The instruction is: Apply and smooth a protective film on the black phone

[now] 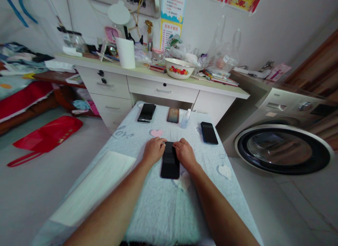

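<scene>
A black phone (170,163) lies screen up on the cloth-covered table (158,210), its long side pointing away from me. My left hand (154,149) is at its far left corner, fingers curled and pressed on the edge. Across from it, my right hand (184,152) has its fingers bent together on the far right corner. Beyond the hands stands a small clear spray bottle (185,120), with a brown, blurred-out item (173,115) beside it. Another dark phone (209,133) rests at the right, and dark phones (146,112) lie at the far left.
A white folded cloth or sheet (95,186) lies along the table's left side. Behind is a white desk (105,84) bearing a flowered bowl (180,68), a paper roll (126,53) and plastic bags. A washing machine (285,108) stands right; a red bag (50,135) lies on the floor.
</scene>
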Demonstrator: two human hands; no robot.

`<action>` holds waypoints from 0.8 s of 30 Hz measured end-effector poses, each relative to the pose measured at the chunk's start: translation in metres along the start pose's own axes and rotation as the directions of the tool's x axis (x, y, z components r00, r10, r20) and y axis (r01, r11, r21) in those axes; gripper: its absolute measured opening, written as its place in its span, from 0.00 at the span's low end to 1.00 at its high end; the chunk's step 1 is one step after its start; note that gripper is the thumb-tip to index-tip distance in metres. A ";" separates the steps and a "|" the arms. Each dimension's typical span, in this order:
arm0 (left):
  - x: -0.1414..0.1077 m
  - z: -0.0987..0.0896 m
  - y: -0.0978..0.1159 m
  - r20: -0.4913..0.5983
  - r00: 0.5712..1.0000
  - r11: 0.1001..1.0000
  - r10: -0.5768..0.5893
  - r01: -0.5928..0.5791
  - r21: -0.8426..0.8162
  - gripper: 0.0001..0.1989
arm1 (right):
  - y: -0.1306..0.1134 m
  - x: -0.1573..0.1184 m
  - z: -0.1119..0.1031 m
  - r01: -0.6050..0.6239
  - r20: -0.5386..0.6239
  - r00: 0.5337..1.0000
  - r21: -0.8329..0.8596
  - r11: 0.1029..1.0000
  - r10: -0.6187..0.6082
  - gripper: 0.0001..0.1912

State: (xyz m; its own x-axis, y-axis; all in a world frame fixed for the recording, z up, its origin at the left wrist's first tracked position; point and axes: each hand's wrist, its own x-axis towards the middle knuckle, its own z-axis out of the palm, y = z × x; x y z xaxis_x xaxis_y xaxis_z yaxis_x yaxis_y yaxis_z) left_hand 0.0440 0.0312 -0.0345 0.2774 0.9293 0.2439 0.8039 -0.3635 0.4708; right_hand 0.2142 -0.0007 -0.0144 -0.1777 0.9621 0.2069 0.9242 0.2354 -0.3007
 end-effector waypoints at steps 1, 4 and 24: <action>0.000 0.000 0.000 0.000 1.000 1.000 0.002 -0.002 -0.002 0.13 | 0.000 0.001 0.000 0.001 0.004 1.000 -0.004 1.000 -0.001 0.14; 0.000 0.002 -0.002 -0.002 1.000 1.000 0.003 -0.003 0.002 0.14 | -0.001 0.005 -0.001 0.009 0.023 1.000 -0.020 1.000 -0.009 0.13; 0.001 0.002 -0.002 -0.003 1.000 1.000 0.007 -0.007 0.018 0.13 | -0.015 0.017 0.001 0.044 0.094 0.995 -0.063 0.997 -0.038 0.15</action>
State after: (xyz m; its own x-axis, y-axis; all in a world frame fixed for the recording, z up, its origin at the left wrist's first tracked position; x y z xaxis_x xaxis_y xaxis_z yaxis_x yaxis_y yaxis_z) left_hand 0.0440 0.0327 -0.0371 0.2812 0.9266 0.2497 0.8115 -0.3684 0.4536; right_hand 0.1968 0.0118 -0.0074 -0.2438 0.9611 0.1296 0.9348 0.2685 -0.2324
